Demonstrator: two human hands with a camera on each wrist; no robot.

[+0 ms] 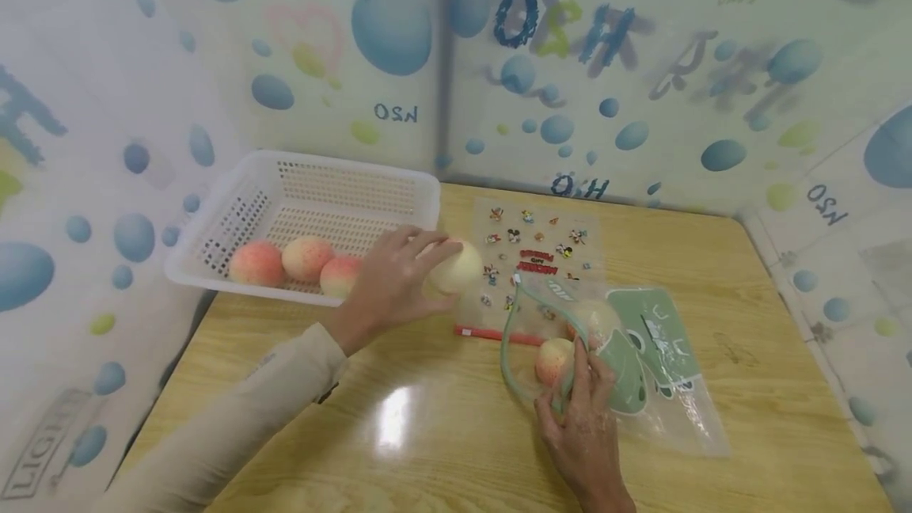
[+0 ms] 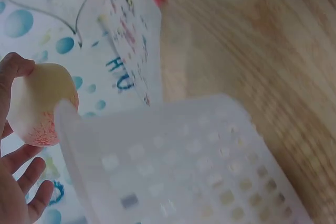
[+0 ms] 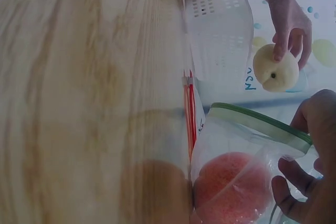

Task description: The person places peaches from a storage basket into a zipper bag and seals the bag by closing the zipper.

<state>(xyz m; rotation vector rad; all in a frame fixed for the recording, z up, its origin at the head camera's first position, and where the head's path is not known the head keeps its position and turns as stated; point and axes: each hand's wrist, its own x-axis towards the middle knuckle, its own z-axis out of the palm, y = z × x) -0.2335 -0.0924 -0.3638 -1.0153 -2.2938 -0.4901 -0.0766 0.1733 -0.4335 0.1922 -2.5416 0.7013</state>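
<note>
My left hand grips a pale yellow peach between thumb and fingers, raised near the right end of the basket. A red blush shows on this peach in the left wrist view. With fingers and thumb, my right hand pinches the green-edged mouth of a clear zip bag, which gapes toward the left. Inside the bag are two peaches, a nearer one by the mouth and another behind it. The right wrist view shows a reddish peach through the plastic.
A white perforated basket stands at the back left, with three peaches along its near side. Flat on the wooden table lies a second clear bag with cartoon prints and a red zip. Patterned walls border the table.
</note>
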